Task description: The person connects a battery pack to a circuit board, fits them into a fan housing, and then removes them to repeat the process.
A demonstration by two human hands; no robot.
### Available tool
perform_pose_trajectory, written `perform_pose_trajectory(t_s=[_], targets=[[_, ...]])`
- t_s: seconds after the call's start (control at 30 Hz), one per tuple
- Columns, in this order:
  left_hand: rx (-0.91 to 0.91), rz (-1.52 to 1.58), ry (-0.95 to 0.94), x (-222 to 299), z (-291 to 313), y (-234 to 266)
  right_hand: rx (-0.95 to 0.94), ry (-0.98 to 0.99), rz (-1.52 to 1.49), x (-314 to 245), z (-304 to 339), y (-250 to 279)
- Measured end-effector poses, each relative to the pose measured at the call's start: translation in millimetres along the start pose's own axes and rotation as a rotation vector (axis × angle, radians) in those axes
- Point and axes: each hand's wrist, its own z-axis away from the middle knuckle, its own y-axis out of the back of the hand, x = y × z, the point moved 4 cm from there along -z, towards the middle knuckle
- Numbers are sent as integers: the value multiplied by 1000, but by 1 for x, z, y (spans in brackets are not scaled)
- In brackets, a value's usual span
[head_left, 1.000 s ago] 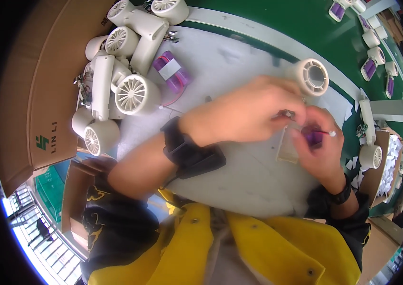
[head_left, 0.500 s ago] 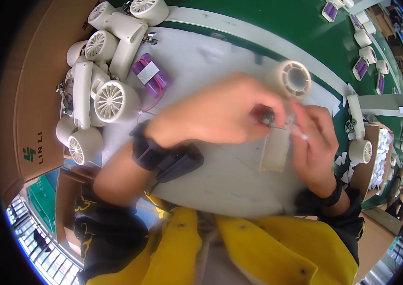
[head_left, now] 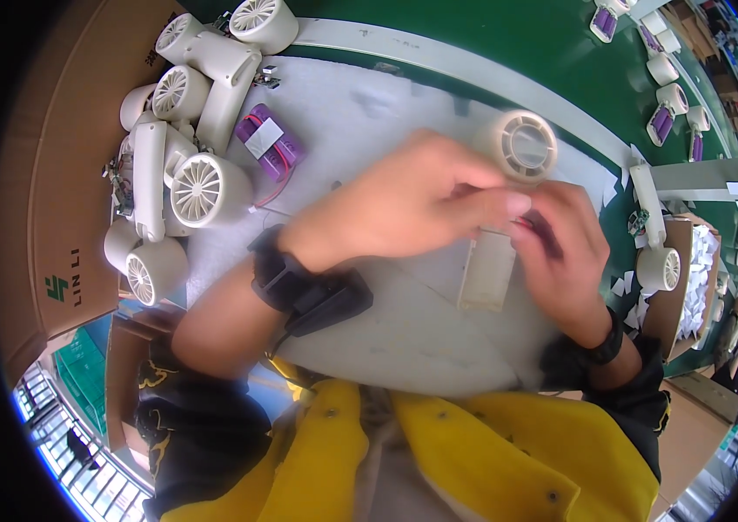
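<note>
A cream handheld fan lies on the pale work mat [head_left: 369, 322], its round head [head_left: 527, 146] away from me and its hollow handle [head_left: 486, 274] toward me. My left hand [head_left: 421, 204] reaches across from the left, thumb and fingers pinched together over the neck of the fan. From the other side, my right hand [head_left: 565, 252] meets it there, fingers curled and fingertips touching or nearly touching the left thumb. A small reddish bit shows between the fingertips. What they pinch is mostly hidden. A black band with a dark box [head_left: 330, 300] sits on my left wrist.
Several cream fans [head_left: 212, 190] are piled at the left against a cardboard box [head_left: 56, 217]. A purple battery pack [head_left: 286, 155] with red wires lies near them. To the right are another fan [head_left: 658, 265] and a carton of white pieces [head_left: 698, 287]. Behind runs a green surface [head_left: 508, 52].
My left fingertips have come together toward the right hand, covering the small circuit part seen between them before. The fan has shifted slightly left.
</note>
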Motion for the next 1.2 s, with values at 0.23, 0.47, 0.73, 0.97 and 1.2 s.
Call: perform_pose_trajectory(t_s=[0.23,0.47,0.73,0.97,1.2], targets=[[-87,226,78,-6,4,0,-89,-236,-299,14,3,2],[-93,428,115,-12,2,3,-289,-192,-353,12,-1,4],[-47,457,84,-15,2,1,-294,-220,-366,15,1,1],[13,329,56,-7,2,4,-264,-196,-371,15,0,2],[60,251,21,-10,1,5,-232,-169,-332,14,1,2]])
